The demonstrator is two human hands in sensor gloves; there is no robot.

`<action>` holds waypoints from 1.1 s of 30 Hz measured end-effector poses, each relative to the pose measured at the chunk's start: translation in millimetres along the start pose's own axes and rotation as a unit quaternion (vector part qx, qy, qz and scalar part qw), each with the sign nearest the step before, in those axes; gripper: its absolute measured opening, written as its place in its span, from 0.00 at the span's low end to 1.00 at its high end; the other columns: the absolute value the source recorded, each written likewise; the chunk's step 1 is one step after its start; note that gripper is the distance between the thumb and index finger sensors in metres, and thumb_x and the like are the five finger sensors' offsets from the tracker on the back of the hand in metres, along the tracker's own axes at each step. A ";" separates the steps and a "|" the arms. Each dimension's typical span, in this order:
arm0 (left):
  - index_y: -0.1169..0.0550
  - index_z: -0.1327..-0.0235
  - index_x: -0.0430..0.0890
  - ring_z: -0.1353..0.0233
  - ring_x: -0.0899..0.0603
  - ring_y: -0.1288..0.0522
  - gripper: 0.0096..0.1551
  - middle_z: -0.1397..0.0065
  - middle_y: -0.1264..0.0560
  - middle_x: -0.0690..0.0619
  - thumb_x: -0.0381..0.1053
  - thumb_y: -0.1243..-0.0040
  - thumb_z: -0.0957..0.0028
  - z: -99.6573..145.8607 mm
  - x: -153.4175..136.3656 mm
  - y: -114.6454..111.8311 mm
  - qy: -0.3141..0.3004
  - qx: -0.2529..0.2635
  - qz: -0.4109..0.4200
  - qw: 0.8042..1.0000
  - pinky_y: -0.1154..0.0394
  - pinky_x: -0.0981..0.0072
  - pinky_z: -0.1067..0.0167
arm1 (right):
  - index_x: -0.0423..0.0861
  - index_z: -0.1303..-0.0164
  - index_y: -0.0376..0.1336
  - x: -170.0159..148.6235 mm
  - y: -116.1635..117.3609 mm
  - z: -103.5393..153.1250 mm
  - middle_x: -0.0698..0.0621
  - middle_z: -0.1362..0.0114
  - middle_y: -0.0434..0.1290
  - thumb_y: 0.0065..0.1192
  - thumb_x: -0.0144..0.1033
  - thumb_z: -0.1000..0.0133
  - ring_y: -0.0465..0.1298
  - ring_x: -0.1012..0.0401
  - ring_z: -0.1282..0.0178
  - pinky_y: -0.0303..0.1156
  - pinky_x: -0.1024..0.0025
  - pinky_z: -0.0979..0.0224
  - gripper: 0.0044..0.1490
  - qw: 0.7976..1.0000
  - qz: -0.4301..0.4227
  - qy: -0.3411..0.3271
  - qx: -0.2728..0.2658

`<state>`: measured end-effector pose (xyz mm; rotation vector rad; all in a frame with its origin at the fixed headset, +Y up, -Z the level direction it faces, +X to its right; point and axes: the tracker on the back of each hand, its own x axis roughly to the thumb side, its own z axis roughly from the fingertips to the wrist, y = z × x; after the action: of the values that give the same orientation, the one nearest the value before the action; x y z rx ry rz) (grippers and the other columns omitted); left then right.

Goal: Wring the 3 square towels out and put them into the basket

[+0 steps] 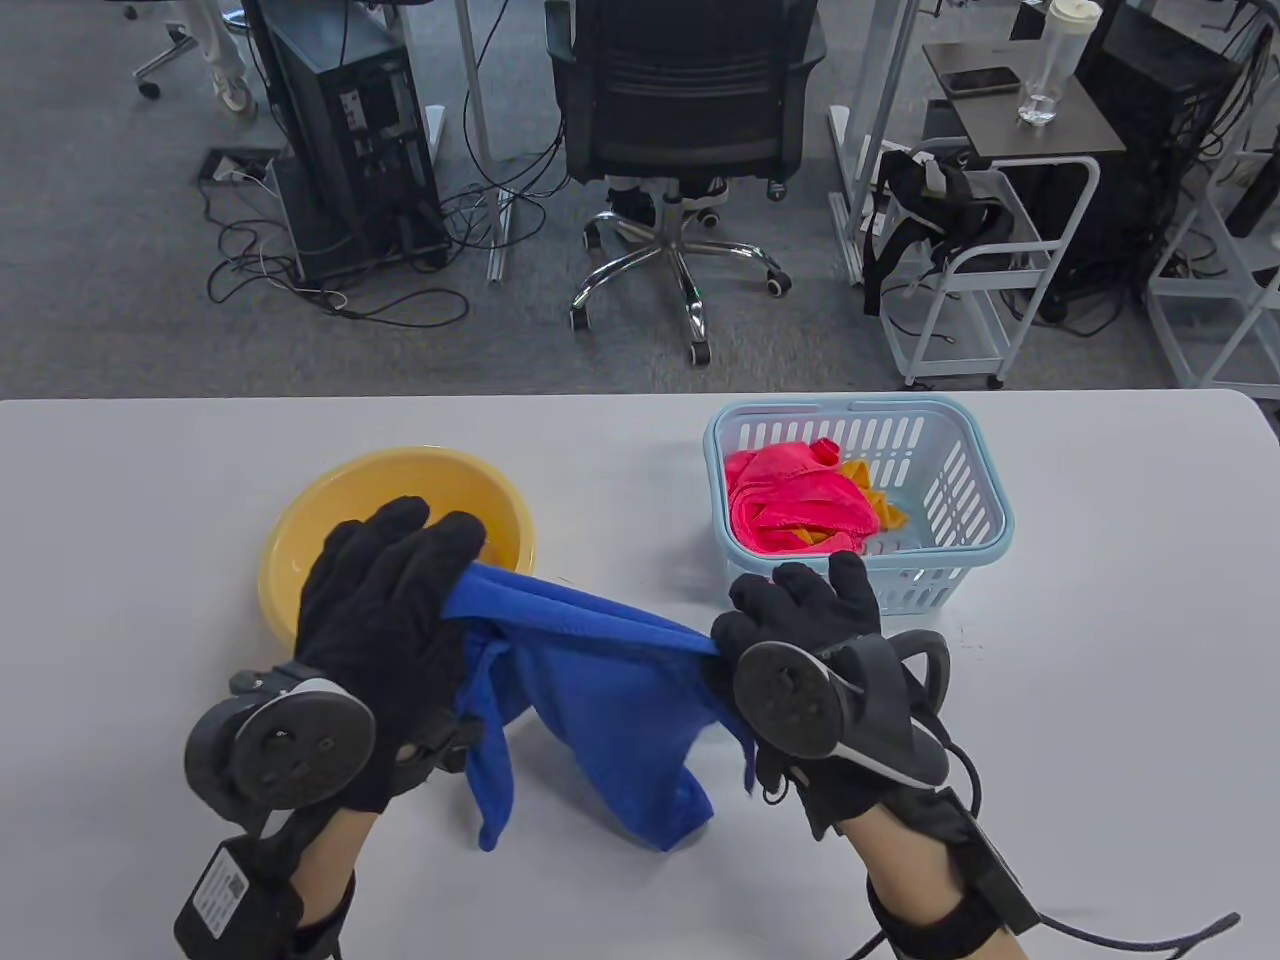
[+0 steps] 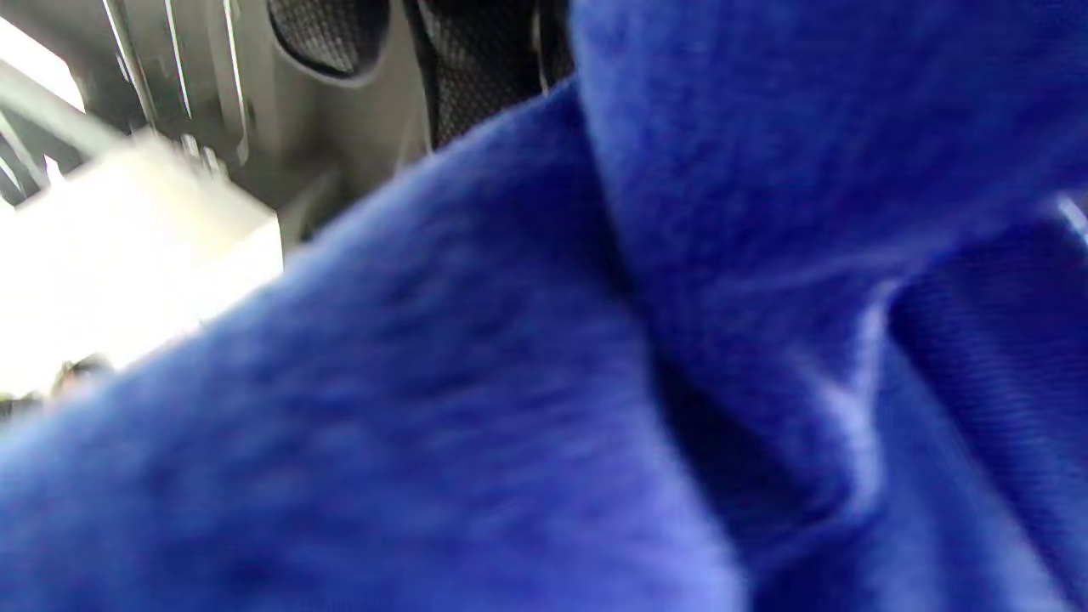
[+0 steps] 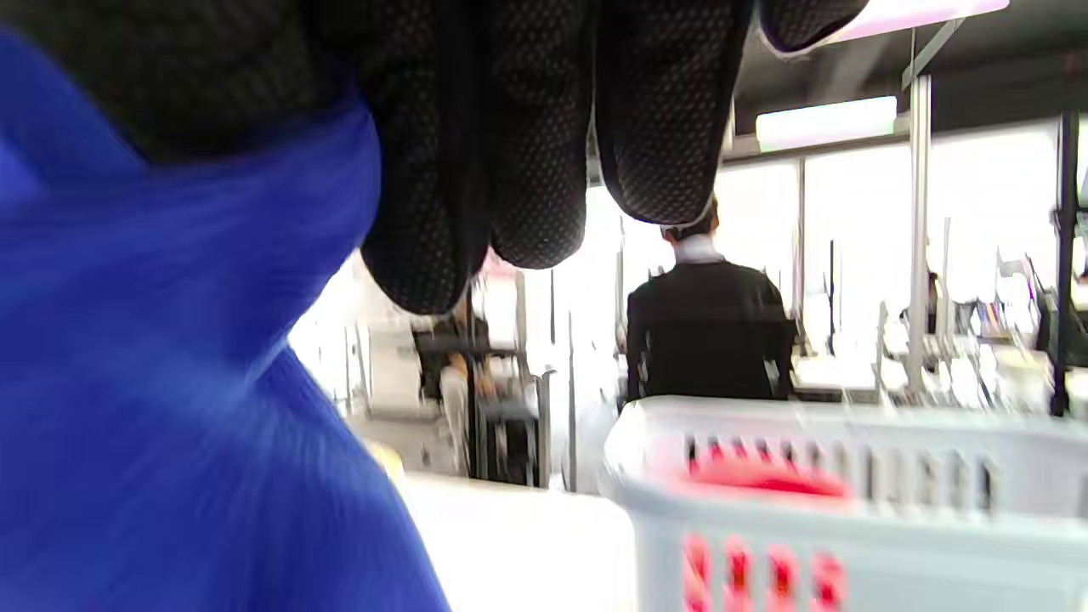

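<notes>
A blue towel [image 1: 610, 700] stretches between both hands above the table, its lower part sagging down. My left hand [image 1: 385, 600] grips its left end over the yellow basin [image 1: 290, 545]. My right hand [image 1: 800, 625] grips the right end, just in front of the light blue basket [image 1: 975, 470]. Inside the basket lie a pink towel [image 1: 795, 500] and an orange towel [image 1: 885, 505]. Blue towel [image 2: 595, 382] fills the left wrist view. The right wrist view shows the blue towel [image 3: 170, 382] under my gloved fingers [image 3: 527, 170], with the basket [image 3: 850, 510] blurred nearby.
The white table [image 1: 150, 470] has its far edge just behind the basin and basket. Beyond it stand an office chair [image 1: 685, 120], a computer tower [image 1: 350, 140] with cables, and a white cart [image 1: 1000, 260]. A person [image 3: 705, 331] sits in the background.
</notes>
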<state>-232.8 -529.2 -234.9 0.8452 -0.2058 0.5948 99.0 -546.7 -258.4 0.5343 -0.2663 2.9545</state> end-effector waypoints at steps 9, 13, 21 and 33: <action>0.27 0.35 0.76 0.18 0.43 0.30 0.22 0.31 0.23 0.72 0.64 0.38 0.43 -7.0 -15.6 16.1 0.016 -0.046 -0.167 0.985 0.40 0.43 0.20 | 0.45 0.34 0.69 -48.3 -49.3 35.3 0.50 0.21 0.68 0.60 0.44 0.37 0.65 0.42 0.20 0.42 0.30 0.18 0.25 0.959 -0.124 -0.004 -0.254; 0.27 0.36 0.76 0.15 0.43 0.33 0.23 0.29 0.24 0.72 0.67 0.38 0.45 -7.5 -6.9 14.5 -0.028 -0.058 -0.144 0.987 0.43 0.42 0.19 | 0.50 0.37 0.71 -54.9 -58.4 49.0 0.52 0.22 0.69 0.59 0.34 0.37 0.67 0.43 0.21 0.45 0.30 0.18 0.19 0.924 -0.174 -0.019 -0.340; 0.27 0.37 0.79 0.10 0.44 0.45 0.24 0.18 0.36 0.71 0.68 0.37 0.47 -0.5 -2.4 -18.4 -0.101 -0.178 0.295 0.933 0.52 0.40 0.16 | 0.65 0.52 0.77 -44.3 -40.1 -23.5 0.54 0.16 0.63 0.65 0.30 0.40 0.60 0.42 0.15 0.39 0.30 0.20 0.17 0.832 -0.487 -0.192 -0.185; 0.31 0.27 0.61 0.21 0.46 0.30 0.34 0.37 0.22 0.66 0.72 0.43 0.45 24.4 -9.4 -80.2 0.034 -0.270 0.455 0.848 0.43 0.44 0.19 | 0.61 0.23 0.60 64.8 -12.6 -75.0 0.51 0.12 0.53 0.65 0.38 0.39 0.50 0.40 0.13 0.33 0.30 0.21 0.32 0.831 -0.501 -0.238 -0.033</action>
<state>-193.3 -592.6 -274.1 0.1214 -0.6955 1.3745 15.6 -513.7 -302.5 1.0079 -0.0770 1.7586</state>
